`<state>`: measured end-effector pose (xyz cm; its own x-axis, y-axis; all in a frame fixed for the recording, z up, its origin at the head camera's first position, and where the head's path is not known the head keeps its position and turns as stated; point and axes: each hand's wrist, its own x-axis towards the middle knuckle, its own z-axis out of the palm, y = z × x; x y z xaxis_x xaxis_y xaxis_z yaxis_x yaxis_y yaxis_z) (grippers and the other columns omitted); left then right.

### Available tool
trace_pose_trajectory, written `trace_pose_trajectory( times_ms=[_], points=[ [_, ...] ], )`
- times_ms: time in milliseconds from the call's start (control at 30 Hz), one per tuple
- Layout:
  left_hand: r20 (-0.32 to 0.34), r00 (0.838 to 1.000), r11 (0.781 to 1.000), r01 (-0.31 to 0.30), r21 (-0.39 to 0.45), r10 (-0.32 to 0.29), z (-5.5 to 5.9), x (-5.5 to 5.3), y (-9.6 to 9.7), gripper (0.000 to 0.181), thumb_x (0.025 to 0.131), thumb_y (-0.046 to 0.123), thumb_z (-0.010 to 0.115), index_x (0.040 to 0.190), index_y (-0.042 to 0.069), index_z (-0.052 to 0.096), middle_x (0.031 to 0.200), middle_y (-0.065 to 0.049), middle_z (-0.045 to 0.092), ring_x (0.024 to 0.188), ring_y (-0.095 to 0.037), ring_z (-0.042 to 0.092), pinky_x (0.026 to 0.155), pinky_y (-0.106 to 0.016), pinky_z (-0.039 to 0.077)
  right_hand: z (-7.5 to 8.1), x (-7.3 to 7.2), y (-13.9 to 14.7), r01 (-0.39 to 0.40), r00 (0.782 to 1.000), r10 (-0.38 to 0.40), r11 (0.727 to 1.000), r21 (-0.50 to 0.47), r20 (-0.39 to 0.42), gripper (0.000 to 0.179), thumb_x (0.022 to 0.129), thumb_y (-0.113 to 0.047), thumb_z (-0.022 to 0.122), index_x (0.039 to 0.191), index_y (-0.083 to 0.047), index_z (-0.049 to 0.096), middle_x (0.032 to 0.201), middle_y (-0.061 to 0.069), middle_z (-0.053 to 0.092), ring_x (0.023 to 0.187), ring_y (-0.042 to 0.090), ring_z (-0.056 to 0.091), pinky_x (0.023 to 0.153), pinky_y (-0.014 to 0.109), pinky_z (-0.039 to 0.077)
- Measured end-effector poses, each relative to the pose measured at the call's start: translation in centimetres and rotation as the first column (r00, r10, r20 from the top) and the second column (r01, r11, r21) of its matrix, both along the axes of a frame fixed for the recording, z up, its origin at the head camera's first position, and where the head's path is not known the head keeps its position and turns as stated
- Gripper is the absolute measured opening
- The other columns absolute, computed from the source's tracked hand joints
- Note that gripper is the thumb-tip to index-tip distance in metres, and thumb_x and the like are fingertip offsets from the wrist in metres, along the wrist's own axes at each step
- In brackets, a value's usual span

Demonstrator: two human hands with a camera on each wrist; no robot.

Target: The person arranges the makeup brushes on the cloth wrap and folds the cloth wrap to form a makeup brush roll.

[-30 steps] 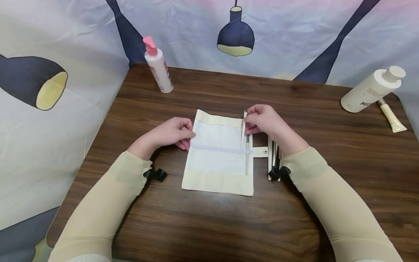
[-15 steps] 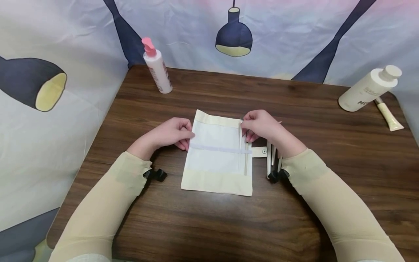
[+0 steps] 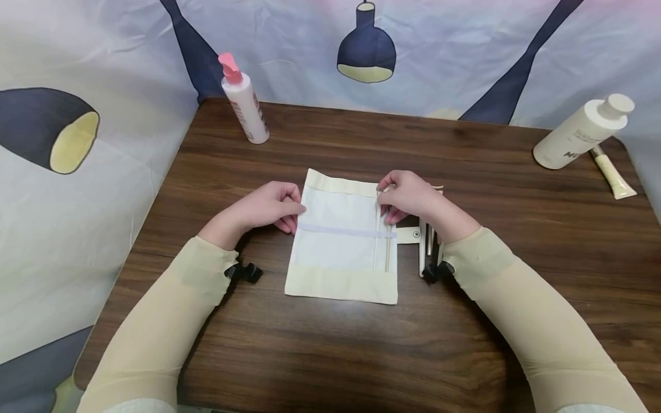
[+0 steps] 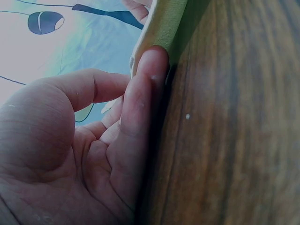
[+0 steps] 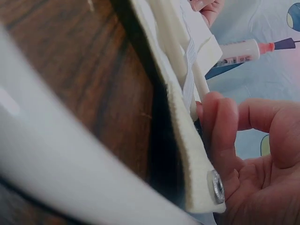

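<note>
A cream fabric brush roll (image 3: 330,252) lies unfolded on the table, a pale elastic band (image 3: 335,230) across its middle. At its left edge my left hand (image 3: 273,206) pinches the cloth; the left wrist view shows thumb and fingertips right at the fabric edge (image 4: 161,28). My right hand (image 3: 408,198) holds the upper end of a slim pale-handled brush (image 3: 375,249), whose handle runs down under the band. Beside it a second slim brush (image 3: 388,252) sits under the same band, its top hidden by my fingers. The snap strap (image 5: 199,168) sticks out on the right.
Several more brushes (image 3: 422,258) lie right of the roll, partly under my right wrist. A pink-topped pump bottle (image 3: 248,112) stands back left. At the back right are a large white bottle (image 3: 573,137) and a cream tube (image 3: 614,178). A printed cloth (image 3: 299,51) hangs behind.
My right hand has moved left and slightly down, sliding the slim brush under the band beside the other one. The left hand keeps its grip on the roll's edge.
</note>
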<state>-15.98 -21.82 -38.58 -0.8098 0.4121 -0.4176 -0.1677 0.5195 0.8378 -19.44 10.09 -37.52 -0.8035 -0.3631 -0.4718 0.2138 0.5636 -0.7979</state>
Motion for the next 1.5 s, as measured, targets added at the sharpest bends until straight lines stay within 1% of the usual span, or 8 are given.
trace_pose_trajectory(
  times_ms=[167,367,600,767,900,1067,1267,1500],
  points=[
    [0.024,0.999,0.999,-0.033,0.011,0.033,-0.1,0.1,0.0,0.018,0.103,0.017,0.061,0.102,0.001,0.054,0.082,-0.015,0.074,0.069,-0.025,0.075,0.065,-0.034,0.064,-0.1,-0.6,-0.2,-0.026,1.000,0.026,1.000,0.015,-0.005,0.038,0.094,-0.009,0.058,0.130,-0.001,0.048,0.081,0.018,0.070,0.058,0.021,0.069,0.061,0.033,0.063],
    [0.013,0.996,0.996,-0.091,0.014,0.091,-0.2,0.1,0.2,0.018,0.103,0.019,0.062,0.104,0.002,0.055,0.082,-0.015,0.072,0.067,-0.024,0.074,0.063,-0.035,0.064,0.1,-1.0,-0.7,-0.081,0.992,0.090,0.992,0.096,-0.087,0.030,0.094,-0.008,0.061,0.123,-0.002,0.052,0.079,0.015,0.068,0.058,0.022,0.067,0.058,0.033,0.062],
    [0.016,0.996,0.996,-0.084,-0.003,0.084,-0.3,0.1,0.0,0.019,0.103,0.019,0.062,0.104,0.002,0.055,0.084,-0.014,0.072,0.069,-0.025,0.075,0.064,-0.034,0.064,0.2,-0.8,-1.2,-0.121,0.984,0.140,0.980,0.158,-0.113,0.032,0.094,-0.004,0.065,0.123,-0.003,0.052,0.077,0.014,0.065,0.061,0.023,0.067,0.059,0.033,0.060],
    [0.009,0.996,0.996,-0.088,-0.004,0.088,-0.3,0.2,-0.1,0.018,0.103,0.018,0.062,0.103,0.002,0.055,0.084,-0.015,0.073,0.069,-0.025,0.075,0.064,-0.034,0.064,0.4,-0.6,-1.0,-0.133,0.978,0.154,0.980,0.150,-0.138,0.034,0.094,-0.005,0.066,0.125,-0.006,0.051,0.078,0.013,0.066,0.063,0.025,0.069,0.060,0.034,0.061],
    [0.029,0.997,0.997,-0.076,0.006,0.076,-0.5,0.3,0.1,0.018,0.103,0.018,0.062,0.104,0.001,0.055,0.084,-0.014,0.073,0.070,-0.023,0.075,0.066,-0.035,0.064,1.4,-0.2,0.8,-0.092,0.976,0.109,0.991,0.097,-0.187,0.027,0.096,-0.009,0.068,0.119,-0.004,0.056,0.083,0.014,0.066,0.067,0.027,0.069,0.064,0.036,0.063],
    [0.019,0.997,0.997,-0.078,0.023,0.078,-0.2,0.2,0.4,0.017,0.103,0.017,0.062,0.104,0.002,0.055,0.084,-0.014,0.073,0.070,-0.023,0.075,0.066,-0.035,0.065,3.2,0.8,4.3,-0.015,0.969,0.028,0.998,0.056,-0.244,0.017,0.099,-0.013,0.067,0.111,-0.003,0.059,0.085,0.016,0.066,0.069,0.027,0.068,0.063,0.040,0.062],
    [0.055,0.995,0.996,-0.084,0.034,0.082,-0.1,0.3,0.2,0.017,0.103,0.016,0.062,0.104,0.001,0.054,0.086,-0.014,0.073,0.071,-0.021,0.074,0.068,-0.036,0.065,2.6,2.0,7.4,-0.001,0.974,0.016,0.998,0.063,-0.224,0.020,0.102,-0.016,0.064,0.113,0.000,0.058,0.083,0.015,0.067,0.067,0.022,0.066,0.062,0.036,0.061],
    [0.048,0.995,0.996,-0.085,0.024,0.084,0.3,0.1,0.0,0.018,0.103,0.017,0.063,0.105,0.001,0.055,0.086,-0.014,0.072,0.072,-0.022,0.074,0.070,-0.036,0.065,2.5,2.5,9.6,-0.014,0.968,0.041,0.994,0.107,-0.248,0.014,0.102,-0.011,0.060,0.111,0.000,0.059,0.085,0.014,0.068,0.070,0.020,0.067,0.064,0.032,0.061]
  ],
)
